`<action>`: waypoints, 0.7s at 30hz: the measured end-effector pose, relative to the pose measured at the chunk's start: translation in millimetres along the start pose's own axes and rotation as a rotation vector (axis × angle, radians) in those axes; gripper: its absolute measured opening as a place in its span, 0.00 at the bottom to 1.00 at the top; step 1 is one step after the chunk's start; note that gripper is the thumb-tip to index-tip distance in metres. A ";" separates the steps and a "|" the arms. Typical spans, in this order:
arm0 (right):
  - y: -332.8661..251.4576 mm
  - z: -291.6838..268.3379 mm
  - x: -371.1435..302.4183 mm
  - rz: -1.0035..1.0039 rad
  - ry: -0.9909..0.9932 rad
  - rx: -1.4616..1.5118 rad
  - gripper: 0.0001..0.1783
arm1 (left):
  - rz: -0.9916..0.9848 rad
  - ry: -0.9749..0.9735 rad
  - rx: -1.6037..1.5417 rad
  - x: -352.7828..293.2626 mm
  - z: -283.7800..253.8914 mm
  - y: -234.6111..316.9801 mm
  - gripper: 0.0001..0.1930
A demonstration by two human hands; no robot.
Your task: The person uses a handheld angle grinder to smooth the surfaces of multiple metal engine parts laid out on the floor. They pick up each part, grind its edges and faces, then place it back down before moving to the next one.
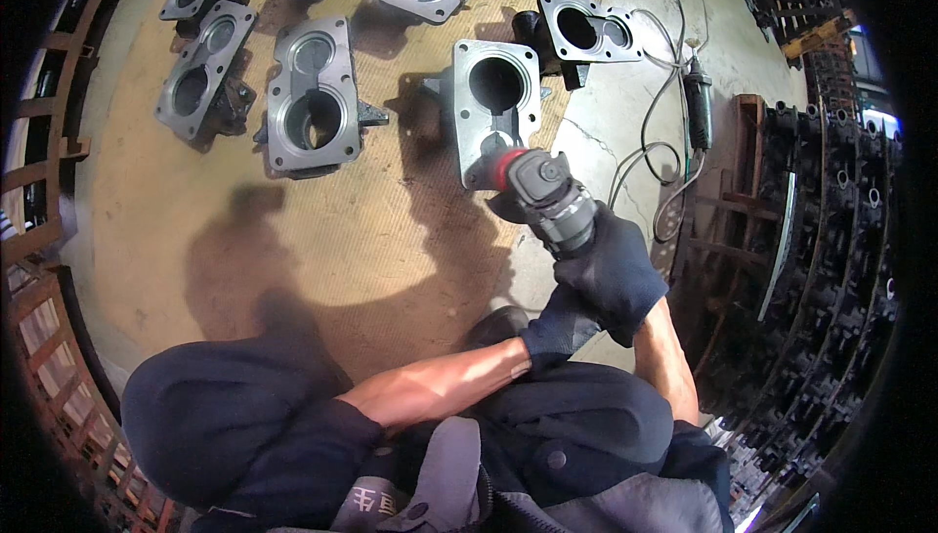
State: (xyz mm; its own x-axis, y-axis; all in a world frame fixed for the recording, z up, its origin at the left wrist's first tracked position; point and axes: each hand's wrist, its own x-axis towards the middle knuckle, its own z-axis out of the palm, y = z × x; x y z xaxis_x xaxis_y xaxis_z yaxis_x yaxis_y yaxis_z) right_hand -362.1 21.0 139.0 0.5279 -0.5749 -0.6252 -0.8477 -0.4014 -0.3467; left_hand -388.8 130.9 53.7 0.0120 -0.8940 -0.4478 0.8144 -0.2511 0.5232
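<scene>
An angle grinder (555,203) with a red-edged disc slants up to the left from my dark-gloved hands. My right hand (618,267) is closed round its body. Just below, my left hand (565,326) is closed at the tool's rear end, its fingers partly hidden by the right hand. The disc is at the near end of a metal casting (530,115), a flat machined flange with a large round bore and bolt holes. Whether the disc touches the metal cannot be made out. Close by on the right lies another such casting (564,27), turned at an angle.
More castings stand to the left, including one with two round openings (311,123) and a tilted one (205,69). They rest on a brown ribbed sheet (381,211). A cable with a dark inline tool (700,108) lies right. Stacked dark parts (821,201) and wooden pallets (44,181) flank the floor.
</scene>
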 end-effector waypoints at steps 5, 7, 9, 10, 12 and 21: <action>18.7 -0.5 -9.1 0.036 0.060 0.025 0.31 | 0.112 -0.043 0.074 20.1 8.4 -45.2 0.27; 9.6 -1.7 -10.6 0.035 0.024 0.064 0.32 | 0.103 -0.036 -0.033 17.8 6.0 -49.6 0.27; 2.8 3.5 -7.4 0.001 -0.006 0.073 0.33 | 0.070 -0.024 -0.177 10.1 -2.4 -48.9 0.26; 2.1 4.7 -7.8 -0.015 -0.005 0.055 0.33 | 0.051 -0.027 -0.242 5.9 -2.4 -43.3 0.25; -3.4 2.4 -10.1 -0.011 -0.019 0.000 0.33 | -0.022 -0.027 -0.379 -1.6 0.3 -32.2 0.25; 5.1 1.3 -12.6 0.043 -0.012 0.065 0.33 | 0.088 -0.093 0.171 -1.1 4.3 -26.3 0.26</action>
State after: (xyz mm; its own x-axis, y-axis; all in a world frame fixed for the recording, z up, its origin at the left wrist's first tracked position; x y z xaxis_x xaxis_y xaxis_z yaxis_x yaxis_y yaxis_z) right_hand -373.1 27.1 144.2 0.4902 -0.5817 -0.6491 -0.8716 -0.3286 -0.3637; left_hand -412.7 136.9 43.6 0.0191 -0.9436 -0.3304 0.7019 -0.2227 0.6766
